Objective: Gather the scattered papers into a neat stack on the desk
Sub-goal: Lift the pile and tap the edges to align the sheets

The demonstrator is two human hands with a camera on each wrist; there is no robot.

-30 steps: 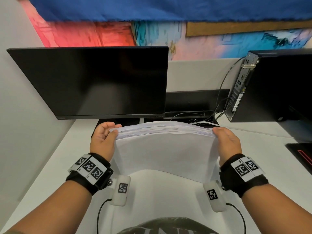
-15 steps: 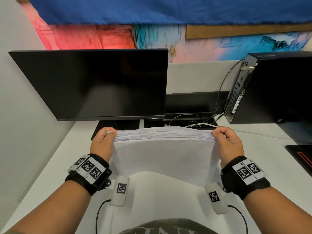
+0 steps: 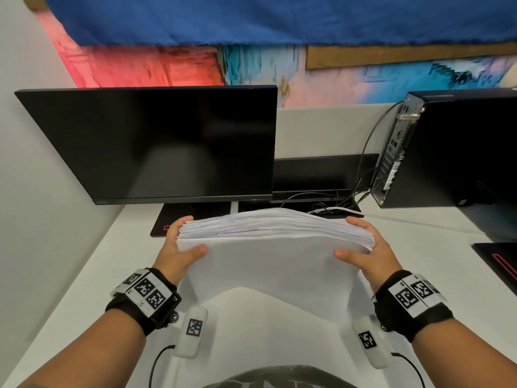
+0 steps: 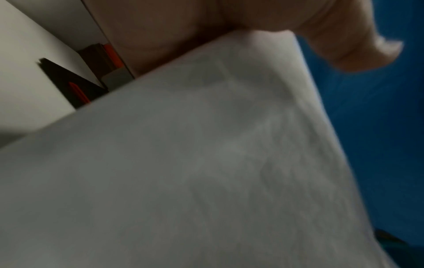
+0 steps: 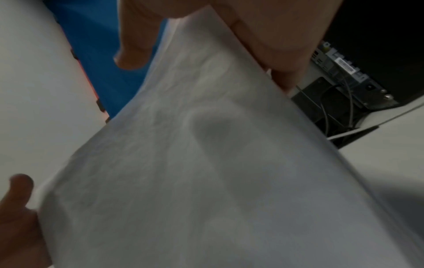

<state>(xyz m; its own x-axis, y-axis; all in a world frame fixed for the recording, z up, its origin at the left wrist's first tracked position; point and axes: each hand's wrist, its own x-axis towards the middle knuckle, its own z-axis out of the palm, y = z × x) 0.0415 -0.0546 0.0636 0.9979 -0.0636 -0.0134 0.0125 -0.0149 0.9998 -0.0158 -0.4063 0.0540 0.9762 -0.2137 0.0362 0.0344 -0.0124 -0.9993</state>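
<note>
A thick stack of white papers (image 3: 274,247) stands on its lower edge on the white desk (image 3: 436,264), tilted toward me with the top edge bowed upward. My left hand (image 3: 179,247) grips the stack's left side, thumb on the near face and fingers behind. My right hand (image 3: 363,247) grips the right side the same way. Both wrist views are blurred and filled by the papers (image 4: 183,172) (image 5: 206,181); the left thumb (image 4: 358,45) and the right thumb (image 5: 137,47) show at the paper's edge.
A dark monitor (image 3: 156,144) stands behind the stack on the left. A black computer case (image 3: 458,152) sits at the right with cables (image 3: 335,203) trailing behind the papers. A black mat with red trim (image 3: 500,264) lies at the right edge.
Both hands slid from pinching the top corners down to the stack's sides, thumbs now on the near face. The top edge has bowed up and the sheets fan slightly.
</note>
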